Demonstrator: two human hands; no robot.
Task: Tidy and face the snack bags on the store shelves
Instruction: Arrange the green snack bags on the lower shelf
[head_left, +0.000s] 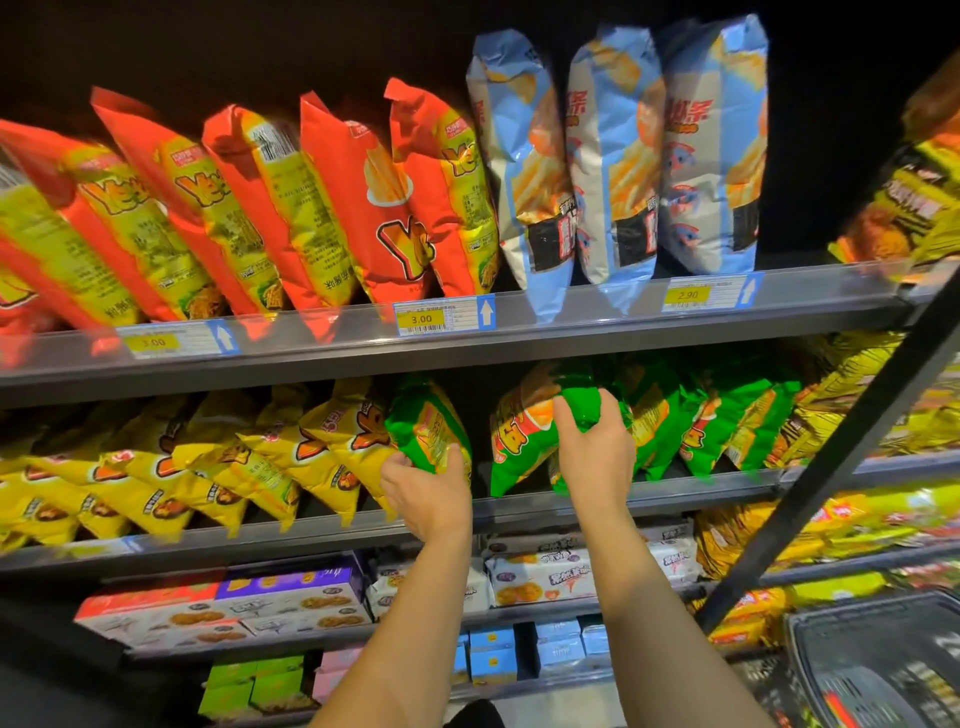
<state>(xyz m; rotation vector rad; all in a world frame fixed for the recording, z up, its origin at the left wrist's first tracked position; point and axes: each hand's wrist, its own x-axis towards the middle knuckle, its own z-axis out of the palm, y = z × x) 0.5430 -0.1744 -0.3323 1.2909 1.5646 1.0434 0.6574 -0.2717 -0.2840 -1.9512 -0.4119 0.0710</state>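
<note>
We see our left grip (426, 493) and right grip (595, 457) as bare hands on long, bare forearms (400, 623)

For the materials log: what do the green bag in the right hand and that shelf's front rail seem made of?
Green bag: probably thin glossy plastic film; it crumples and shines. Front rail: likely grey metal, matte, with straight rigid edges.

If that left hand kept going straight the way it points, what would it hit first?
The green bag it already grips: the left hand points up into the middle shelf, straight at it. Behind the bag looks dark and probably free, though depth is unclear.
</note>
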